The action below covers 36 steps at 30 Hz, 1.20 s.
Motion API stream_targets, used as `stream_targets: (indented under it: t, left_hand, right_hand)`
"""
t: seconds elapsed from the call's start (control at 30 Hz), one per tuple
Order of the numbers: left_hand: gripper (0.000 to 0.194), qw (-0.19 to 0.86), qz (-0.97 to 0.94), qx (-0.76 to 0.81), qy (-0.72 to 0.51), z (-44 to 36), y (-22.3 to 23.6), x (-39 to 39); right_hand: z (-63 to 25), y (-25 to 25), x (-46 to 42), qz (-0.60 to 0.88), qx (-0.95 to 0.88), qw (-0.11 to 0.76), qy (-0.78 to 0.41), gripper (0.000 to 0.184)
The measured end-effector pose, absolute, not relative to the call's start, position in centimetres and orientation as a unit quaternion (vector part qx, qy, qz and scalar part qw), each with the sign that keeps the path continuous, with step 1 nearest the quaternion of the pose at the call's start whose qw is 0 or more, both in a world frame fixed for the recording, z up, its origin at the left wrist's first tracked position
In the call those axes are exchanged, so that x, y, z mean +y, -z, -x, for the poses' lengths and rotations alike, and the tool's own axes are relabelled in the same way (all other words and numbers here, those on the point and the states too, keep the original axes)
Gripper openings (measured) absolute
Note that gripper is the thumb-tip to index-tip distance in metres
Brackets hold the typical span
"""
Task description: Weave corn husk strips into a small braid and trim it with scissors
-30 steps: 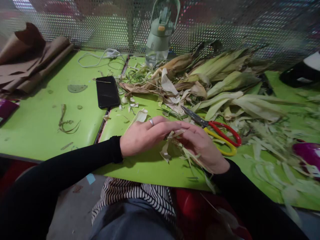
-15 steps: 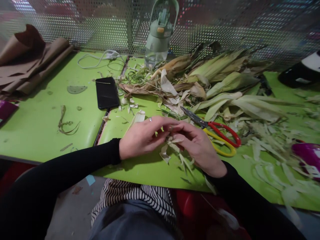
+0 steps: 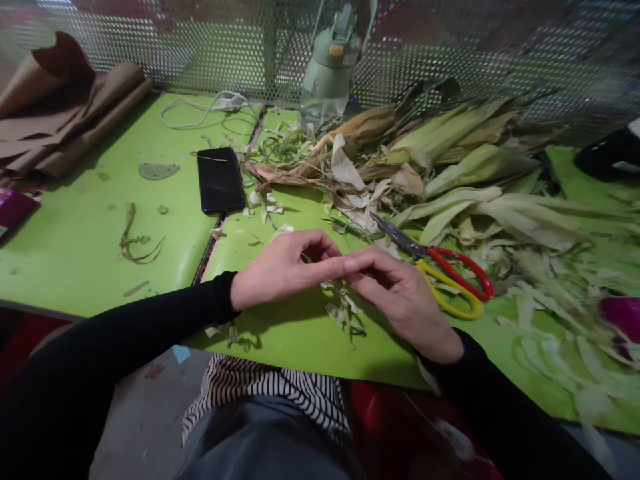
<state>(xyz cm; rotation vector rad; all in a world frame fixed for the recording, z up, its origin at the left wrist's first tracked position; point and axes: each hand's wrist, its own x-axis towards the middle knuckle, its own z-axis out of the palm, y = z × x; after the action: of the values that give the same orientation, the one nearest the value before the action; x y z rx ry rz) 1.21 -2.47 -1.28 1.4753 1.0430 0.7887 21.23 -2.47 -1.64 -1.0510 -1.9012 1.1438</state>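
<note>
A bright green table (image 3: 90, 267) fills the middle of the view, its top split into 2 sections by a narrow dark seam (image 3: 204, 257). Along the far side stands a grey perforated panel (image 3: 225, 47), dotted with small holes and blurred patches of red and green. Below the near edge lies a grey floor (image 3: 135, 427), with a shadowed red surface (image 3: 373, 407) to its right. The light is dim and uneven.

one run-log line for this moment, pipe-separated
left hand, right hand: fingers meeting, contents unclear | pale shredded husk scraps: on bright green tabletop near hands | red-and-yellow-handled scissors: beside right hand, unheld
</note>
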Motion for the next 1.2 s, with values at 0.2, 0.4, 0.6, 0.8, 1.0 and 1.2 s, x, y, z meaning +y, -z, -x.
stream_targets:
  t: [0.2, 0.4, 0.6, 0.8, 1.0, 1.2]
  left_hand:
    - [0.035, 0.588, -0.600, 0.396, -0.371, -1.3, 2.0, -2.0]
    - [0.022, 0.547, -0.612, 0.384, -0.422, -1.1, 2.0, -1.7]
    - [0.017, 0.560, -0.584, 0.375, -0.453, -1.0, 1.4, -1.8]
    - [0.019, 0.598, -0.547, 0.378, -0.447, -1.1, 0.9, -1.7]
    - [0.021, 0.617, -0.531, 0.389, -0.431, -0.7, 0.7, -1.7]
    - [0.020, 0.700, -0.466, 0.380, -0.386, -0.7, 1.7, -1.3]
  right_hand:
    - [-21.2, 1.6, -2.7, 0.421, -0.731, 0.331, -0.422, 0.010]
    - [-21.5, 1.7, -2.6, 0.413, -0.750, 0.326, -0.402, 0.011]
    - [-21.5, 1.4, -2.6, 0.395, -0.774, 0.316, -0.381, 0.012]
    - [-21.5, 1.1, -2.6, 0.366, -0.796, 0.306, -0.371, 0.011]
    - [-21.7, 2.3, -2.4, 0.388, -0.702, 0.360, -0.477, 0.006]
    - [-21.4, 2.3, -1.8, 0.411, -0.519, 0.417, -0.623, 0.007]
